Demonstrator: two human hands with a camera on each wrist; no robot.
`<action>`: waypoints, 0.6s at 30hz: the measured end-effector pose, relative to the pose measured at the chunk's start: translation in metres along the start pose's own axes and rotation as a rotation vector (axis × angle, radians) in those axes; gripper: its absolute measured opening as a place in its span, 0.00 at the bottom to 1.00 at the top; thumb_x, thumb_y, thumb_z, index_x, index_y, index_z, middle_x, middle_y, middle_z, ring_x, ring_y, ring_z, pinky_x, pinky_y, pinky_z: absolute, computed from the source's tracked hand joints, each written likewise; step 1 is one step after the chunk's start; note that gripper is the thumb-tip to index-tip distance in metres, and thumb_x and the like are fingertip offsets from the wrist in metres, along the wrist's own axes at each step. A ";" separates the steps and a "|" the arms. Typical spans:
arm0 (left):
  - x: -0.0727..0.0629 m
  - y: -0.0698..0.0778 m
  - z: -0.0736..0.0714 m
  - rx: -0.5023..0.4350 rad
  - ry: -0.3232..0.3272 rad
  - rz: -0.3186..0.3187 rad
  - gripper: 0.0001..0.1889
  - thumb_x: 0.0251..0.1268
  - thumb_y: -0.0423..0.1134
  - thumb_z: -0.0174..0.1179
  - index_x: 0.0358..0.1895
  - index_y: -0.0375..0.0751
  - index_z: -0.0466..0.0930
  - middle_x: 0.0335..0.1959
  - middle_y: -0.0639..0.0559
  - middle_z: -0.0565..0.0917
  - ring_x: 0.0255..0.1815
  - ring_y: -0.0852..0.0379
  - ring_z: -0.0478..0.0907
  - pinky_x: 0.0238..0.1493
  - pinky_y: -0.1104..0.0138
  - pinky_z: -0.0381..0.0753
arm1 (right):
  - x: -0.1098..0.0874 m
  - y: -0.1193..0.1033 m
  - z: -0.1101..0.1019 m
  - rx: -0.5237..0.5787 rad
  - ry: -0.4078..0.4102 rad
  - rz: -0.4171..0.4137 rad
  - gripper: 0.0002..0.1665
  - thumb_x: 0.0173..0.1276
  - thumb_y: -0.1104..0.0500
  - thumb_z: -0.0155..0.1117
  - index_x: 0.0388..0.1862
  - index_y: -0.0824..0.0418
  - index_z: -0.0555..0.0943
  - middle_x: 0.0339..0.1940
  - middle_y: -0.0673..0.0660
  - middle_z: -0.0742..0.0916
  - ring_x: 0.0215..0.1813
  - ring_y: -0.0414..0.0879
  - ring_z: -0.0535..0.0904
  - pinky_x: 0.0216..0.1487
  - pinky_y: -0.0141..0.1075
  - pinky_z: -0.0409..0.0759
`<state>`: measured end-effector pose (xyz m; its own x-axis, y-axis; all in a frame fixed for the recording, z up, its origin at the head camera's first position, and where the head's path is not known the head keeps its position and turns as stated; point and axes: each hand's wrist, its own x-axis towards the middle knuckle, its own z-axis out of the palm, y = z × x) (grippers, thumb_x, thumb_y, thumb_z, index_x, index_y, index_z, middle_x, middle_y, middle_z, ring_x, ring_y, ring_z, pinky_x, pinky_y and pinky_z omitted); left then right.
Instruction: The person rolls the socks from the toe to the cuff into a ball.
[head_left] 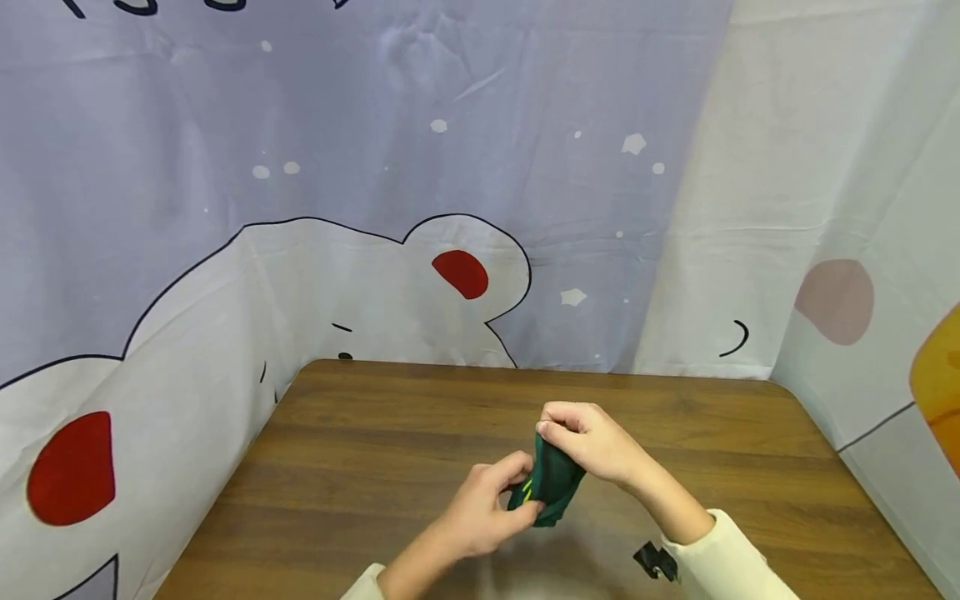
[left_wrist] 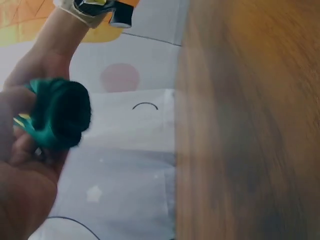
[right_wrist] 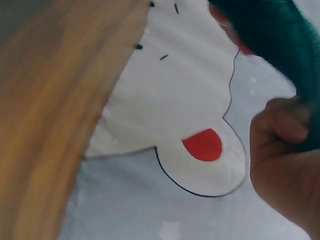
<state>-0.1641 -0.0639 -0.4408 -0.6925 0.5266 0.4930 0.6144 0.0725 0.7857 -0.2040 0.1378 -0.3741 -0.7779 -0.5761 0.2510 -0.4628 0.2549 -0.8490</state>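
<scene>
Both hands hold a dark green, soft cloth piece point(head_left: 558, 475) with thin yellow stripes, raised over the wooden table. The left hand point(head_left: 483, 508) grips its lower left side between thumb and fingers. Its top end is pinched by the right hand point(head_left: 596, 442), on the upper right. In the left wrist view the green cloth point(left_wrist: 62, 115) looks bunched and rounded, with a dark hollow facing the camera. From the right wrist, the cloth point(right_wrist: 280, 35) stretches, blurred, down to the right hand point(right_wrist: 280, 130). Its exact kind cannot be told.
A brown wood-grain table point(head_left: 360, 467) with rounded far corners lies under the hands. Behind and beside it hangs a printed curtain point(head_left: 450, 167) with cartoon shapes. A small black device point(head_left: 656, 561) sits by the right cream sleeve point(head_left: 723, 554).
</scene>
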 end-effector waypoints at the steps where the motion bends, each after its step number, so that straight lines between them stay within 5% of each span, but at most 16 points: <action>1: 0.000 0.000 -0.001 -0.045 0.003 0.041 0.15 0.59 0.23 0.63 0.49 0.35 0.76 0.39 0.42 0.89 0.41 0.65 0.84 0.44 0.68 0.86 | 0.002 0.001 0.000 0.105 -0.041 0.038 0.15 0.76 0.62 0.56 0.25 0.57 0.75 0.19 0.43 0.76 0.22 0.34 0.71 0.23 0.29 0.71; 5: 0.000 0.000 -0.005 -0.196 0.045 0.140 0.18 0.61 0.19 0.60 0.55 0.26 0.75 0.43 0.30 0.86 0.47 0.60 0.84 0.46 0.61 0.87 | 0.008 0.006 0.006 0.487 -0.140 0.179 0.14 0.76 0.60 0.55 0.26 0.57 0.77 0.22 0.45 0.80 0.25 0.35 0.75 0.25 0.28 0.74; 7: 0.001 0.002 -0.007 -0.278 0.072 0.122 0.20 0.63 0.19 0.58 0.58 0.22 0.72 0.45 0.26 0.83 0.49 0.60 0.84 0.47 0.62 0.87 | 0.010 0.008 0.011 0.588 -0.134 0.212 0.14 0.76 0.60 0.55 0.27 0.55 0.78 0.24 0.45 0.81 0.26 0.35 0.76 0.26 0.28 0.76; 12: 0.004 0.006 -0.009 -0.444 0.146 -0.065 0.25 0.66 0.22 0.58 0.63 0.20 0.63 0.54 0.31 0.78 0.52 0.60 0.81 0.50 0.67 0.84 | 0.010 0.011 0.019 0.656 0.013 0.300 0.06 0.74 0.64 0.54 0.36 0.56 0.77 0.26 0.47 0.83 0.25 0.35 0.78 0.25 0.28 0.79; 18: 0.008 0.006 -0.015 -0.473 0.123 -0.205 0.40 0.65 0.23 0.59 0.78 0.38 0.50 0.66 0.34 0.70 0.59 0.55 0.76 0.53 0.65 0.83 | 0.010 0.018 0.024 0.624 0.114 0.443 0.03 0.74 0.66 0.53 0.41 0.60 0.74 0.19 0.46 0.81 0.13 0.32 0.71 0.14 0.23 0.68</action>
<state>-0.1716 -0.0722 -0.4267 -0.8372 0.4368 0.3291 0.2436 -0.2410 0.9395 -0.2092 0.1178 -0.3980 -0.8893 -0.4302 -0.1552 0.2007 -0.0621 -0.9777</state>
